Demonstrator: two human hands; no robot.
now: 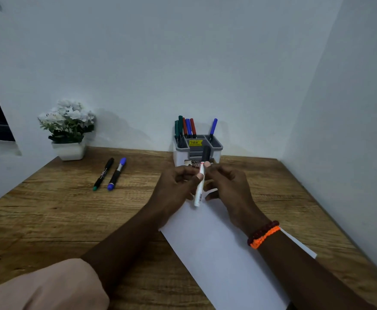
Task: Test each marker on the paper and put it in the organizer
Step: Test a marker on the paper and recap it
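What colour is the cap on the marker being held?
Black cap on a white-bodied marker; head view.

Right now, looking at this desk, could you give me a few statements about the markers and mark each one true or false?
1. Both hands hold the white marker. True: the left hand and right hand grip it above the paper.
2. The organizer has no markers in it. False: several green, red and blue ones stand in it.
3. Two markers lie on the table left of the hands. True: a black marker and a blue marker.
4. The flower pot stands on the paper. False: it stands at the table's far left corner.
5. The paper is covered in scribbles. False: the visible part is blank.
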